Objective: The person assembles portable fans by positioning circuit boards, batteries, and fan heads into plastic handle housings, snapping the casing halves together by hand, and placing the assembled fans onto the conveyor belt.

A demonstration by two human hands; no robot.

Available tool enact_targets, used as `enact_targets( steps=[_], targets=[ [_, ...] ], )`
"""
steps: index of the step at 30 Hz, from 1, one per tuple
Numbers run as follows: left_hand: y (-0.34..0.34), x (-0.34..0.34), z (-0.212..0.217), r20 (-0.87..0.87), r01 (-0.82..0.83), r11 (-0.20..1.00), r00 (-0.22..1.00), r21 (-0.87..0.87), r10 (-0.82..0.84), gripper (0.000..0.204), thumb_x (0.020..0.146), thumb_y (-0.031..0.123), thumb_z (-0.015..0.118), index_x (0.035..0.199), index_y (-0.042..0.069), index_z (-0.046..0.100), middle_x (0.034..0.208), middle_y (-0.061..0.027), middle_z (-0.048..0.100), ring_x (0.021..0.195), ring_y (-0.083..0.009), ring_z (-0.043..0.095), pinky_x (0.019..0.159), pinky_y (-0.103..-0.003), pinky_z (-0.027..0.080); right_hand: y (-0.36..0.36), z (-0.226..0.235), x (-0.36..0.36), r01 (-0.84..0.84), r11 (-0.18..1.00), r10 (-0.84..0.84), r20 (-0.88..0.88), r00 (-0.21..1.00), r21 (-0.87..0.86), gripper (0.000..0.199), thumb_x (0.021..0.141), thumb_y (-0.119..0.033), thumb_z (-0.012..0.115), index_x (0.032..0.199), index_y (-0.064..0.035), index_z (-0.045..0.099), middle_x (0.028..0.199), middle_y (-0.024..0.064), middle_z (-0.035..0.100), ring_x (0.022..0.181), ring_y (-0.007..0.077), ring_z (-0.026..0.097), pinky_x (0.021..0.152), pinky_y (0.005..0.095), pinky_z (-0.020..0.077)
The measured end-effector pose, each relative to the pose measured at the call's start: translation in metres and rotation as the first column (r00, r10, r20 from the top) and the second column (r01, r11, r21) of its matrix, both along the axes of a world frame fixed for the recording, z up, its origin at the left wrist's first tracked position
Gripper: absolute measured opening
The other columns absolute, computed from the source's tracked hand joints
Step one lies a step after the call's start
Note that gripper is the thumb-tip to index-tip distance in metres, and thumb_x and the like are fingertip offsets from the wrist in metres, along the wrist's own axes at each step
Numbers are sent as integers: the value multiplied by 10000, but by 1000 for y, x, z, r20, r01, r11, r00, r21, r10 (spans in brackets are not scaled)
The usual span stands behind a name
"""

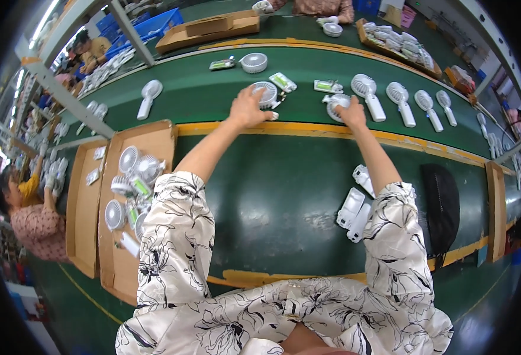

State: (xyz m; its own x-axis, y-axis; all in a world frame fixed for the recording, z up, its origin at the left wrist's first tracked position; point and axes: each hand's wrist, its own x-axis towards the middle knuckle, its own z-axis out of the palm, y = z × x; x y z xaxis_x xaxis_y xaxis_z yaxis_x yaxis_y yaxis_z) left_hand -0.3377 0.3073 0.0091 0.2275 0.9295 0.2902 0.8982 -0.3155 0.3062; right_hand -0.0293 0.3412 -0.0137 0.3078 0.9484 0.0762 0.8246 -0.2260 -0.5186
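Observation:
Both arms reach forward over the bench to the green belt. My left hand [248,109] grips the left edge of a round white fan head [266,94], fingers on its rim and thumb near its lower side. Joined to that head by thin wires is a small white part with a green battery [283,81]. My right hand [352,113] has its fingers closed on another white fan head [335,109], partly covered by them. Just behind it lies a white part with a green battery [329,86]. White handle shells [351,208] rest on the bench beside my right forearm.
A cardboard box [107,213] of fan heads stands at my left. Handheld fans [400,103] line the belt at right; one fan [149,97] lies at left. Another fan head [253,63] lies farther back. A black bag [441,207] sits at right. Co-workers are nearby.

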Motion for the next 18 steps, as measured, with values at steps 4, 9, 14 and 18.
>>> enact_targets(
  steps=[4, 9, 14, 18],
  targets=[
    [43, 22, 7, -35, -91, 971, 996, -222, 85, 907, 540, 425, 720, 1321, 201, 318, 1395, -115, 198, 1296, -300, 159, 1007, -528, 214, -2, 9, -14, -12, 1000, 13, 23, 1000, -12, 884, 584, -412, 697, 1294, -75, 293, 1196, 206, 394, 1068, 342, 468, 888, 389, 410],
    [56, 35, 2, -142, -148, 969, 982, -198, 121, 860, 533, 431, 734, 1287, 216, 379, 1305, -91, 308, 1224, -288, 268, 955, -491, 312, 0, 12, -40, 3, 992, -13, -74, 997, -129, 922, 538, -495, 718, 1258, -46, 355, 1178, 204, 478, 1081, 314, 480, 912, 370, 398],
    [62, 16, 3, 505, -96, 918, 811, -385, 297, 715, 576, 439, 704, 1186, 122, 507, 1152, -141, 533, 1035, -287, 529, 883, -353, 427, 2, -19, -20, -110, 993, 78, -528, 846, -30, 592, 620, -278, 725, 1090, 20, 522, 968, 148, 600, 852, 229, 598, 682, 346, 492],
    [23, -10, 28, 858, 165, 895, 396, -415, 326, 300, 671, 262, 665, 883, 54, 622, 843, -67, 611, 730, -178, 582, 599, -344, 463, -55, 5, -43, -61, 998, 56, -695, 717, 17, 549, 682, -216, 686, 1138, 26, 498, 920, 97, 597, 721, 173, 587, 533, 288, 467]
  ],
)
